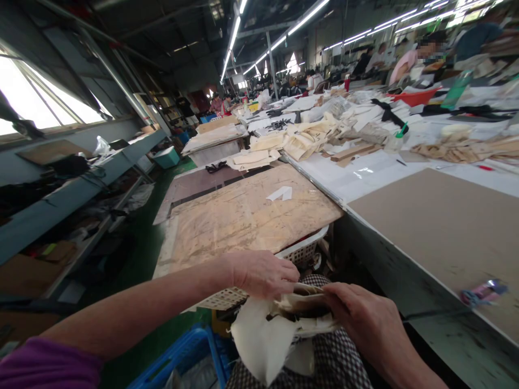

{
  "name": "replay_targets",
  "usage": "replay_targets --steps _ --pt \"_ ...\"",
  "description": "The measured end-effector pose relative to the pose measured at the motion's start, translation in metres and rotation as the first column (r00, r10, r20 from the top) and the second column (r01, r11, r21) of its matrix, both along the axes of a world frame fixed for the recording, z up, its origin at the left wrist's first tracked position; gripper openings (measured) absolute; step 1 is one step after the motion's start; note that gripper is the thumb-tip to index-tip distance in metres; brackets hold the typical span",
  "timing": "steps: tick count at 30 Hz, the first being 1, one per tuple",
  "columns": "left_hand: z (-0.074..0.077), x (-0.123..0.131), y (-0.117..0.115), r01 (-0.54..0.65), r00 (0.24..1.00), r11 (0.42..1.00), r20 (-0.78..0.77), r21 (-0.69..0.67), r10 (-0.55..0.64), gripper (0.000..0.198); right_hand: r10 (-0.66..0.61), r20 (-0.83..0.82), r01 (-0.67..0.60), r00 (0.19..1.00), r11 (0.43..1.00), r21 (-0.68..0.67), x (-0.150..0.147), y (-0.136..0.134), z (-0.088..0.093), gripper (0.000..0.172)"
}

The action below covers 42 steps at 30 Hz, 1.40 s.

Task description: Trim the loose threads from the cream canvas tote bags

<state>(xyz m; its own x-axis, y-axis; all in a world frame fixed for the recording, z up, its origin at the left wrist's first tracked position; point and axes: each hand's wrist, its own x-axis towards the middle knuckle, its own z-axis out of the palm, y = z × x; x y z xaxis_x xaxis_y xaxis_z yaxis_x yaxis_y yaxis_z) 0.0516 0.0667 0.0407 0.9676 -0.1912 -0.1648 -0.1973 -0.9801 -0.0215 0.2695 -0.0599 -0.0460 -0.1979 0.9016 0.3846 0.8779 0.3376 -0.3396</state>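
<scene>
My left hand [261, 273] and my right hand [367, 319] meet low in the view, over my lap. Both close on a bundle of cream cut pieces [284, 324] with a dark strip between the layers. The left hand's fingers curl over the bundle's top edge from the left. The right hand pinches its right end. A large cream flap hangs down from the bundle over my checked clothing [336, 362].
A worn plywood board [247, 216] lies just beyond my hands, over a white plastic basket [304, 251]. A long white table [385, 173] with a brown cardboard sheet [438, 221] runs on the right. A blue crate [182, 356] sits below left. Several other people work far off.
</scene>
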Motion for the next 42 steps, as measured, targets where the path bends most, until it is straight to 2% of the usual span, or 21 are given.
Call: replay_targets --steps 1,4,11,17,22,25,27,28,30,32,34,37,40,42 --pt "0.005 0.001 0.002 -0.002 1.000 1.000 -0.015 0.016 0.002 0.006 -0.010 0.003 0.010 1.000 1.000 0.002 0.000 0.000 0.000 0.032" --pt "0.010 0.004 0.003 -0.010 1.000 0.999 -0.018 0.054 0.011 0.010 -0.032 0.001 0.032 0.999 0.999 0.006 0.000 0.000 0.000 0.038" --pt "-0.002 0.005 -0.007 -0.061 0.998 0.990 -0.011 0.128 0.063 0.010 0.002 0.028 -0.001 1.000 1.000 -0.026 0.002 0.004 -0.001 0.032" --pt "-0.001 0.008 -0.020 -0.102 0.994 0.982 -0.007 0.158 0.105 0.013 0.035 -0.012 -0.035 0.999 0.999 -0.028 -0.005 0.005 0.005 0.032" --pt "-0.014 0.007 -0.027 -0.134 0.991 0.986 0.034 0.103 0.132 0.017 0.039 -0.012 -0.040 0.999 0.998 -0.047 0.001 0.003 0.004 0.030" --pt "-0.012 -0.012 -0.022 -0.255 0.966 0.967 0.044 -0.020 0.256 0.028 -0.097 0.066 0.099 0.993 0.995 -0.019 0.023 0.002 -0.003 0.029" --pt "0.000 -0.028 -0.017 -0.424 0.904 0.899 0.002 -0.115 0.427 0.029 -0.179 0.068 0.181 0.982 0.983 -0.027 0.037 0.002 -0.007 0.027" --pt "0.007 -0.035 -0.014 -0.511 0.857 0.846 -0.017 -0.151 0.515 0.026 -0.152 0.039 0.154 0.988 0.987 -0.053 0.042 0.001 -0.009 0.025" --pt "0.021 -0.042 -0.010 -0.672 0.729 0.699 -0.049 -0.246 0.683 0.019 -0.062 -0.030 0.059 0.998 0.995 -0.086 0.044 0.001 -0.009 0.021" --pt "0.028 -0.042 -0.012 -0.757 0.599 0.530 -0.082 -0.384 0.797 0.014 -0.009 -0.068 0.003 0.998 0.996 -0.089 0.039 0.001 -0.009 0.020" --pt "0.024 -0.037 -0.019 -0.761 0.523 0.394 -0.128 -0.516 0.842 0.012 -0.029 -0.072 0.023 0.997 0.997 -0.075 0.034 0.000 -0.009 0.021" --pt "0.007 -0.024 -0.039 -0.778 0.454 0.262 -0.223 -0.571 0.862 0.025 -0.057 -0.073 0.053 0.996 0.997 -0.059 0.030 -0.003 -0.010 0.021" --pt "-0.011 -0.010 -0.057 -0.830 0.362 0.188 -0.250 -0.526 0.898 0.037 -0.055 -0.071 0.052 0.996 0.998 -0.034 0.029 -0.005 -0.010 0.020" --pt "-0.019 -0.002 -0.064 -0.823 0.334 0.179 -0.203 -0.539 0.920 0.035 -0.066 -0.075 0.065 0.995 0.998 -0.019 0.028 -0.005 -0.008 0.021"
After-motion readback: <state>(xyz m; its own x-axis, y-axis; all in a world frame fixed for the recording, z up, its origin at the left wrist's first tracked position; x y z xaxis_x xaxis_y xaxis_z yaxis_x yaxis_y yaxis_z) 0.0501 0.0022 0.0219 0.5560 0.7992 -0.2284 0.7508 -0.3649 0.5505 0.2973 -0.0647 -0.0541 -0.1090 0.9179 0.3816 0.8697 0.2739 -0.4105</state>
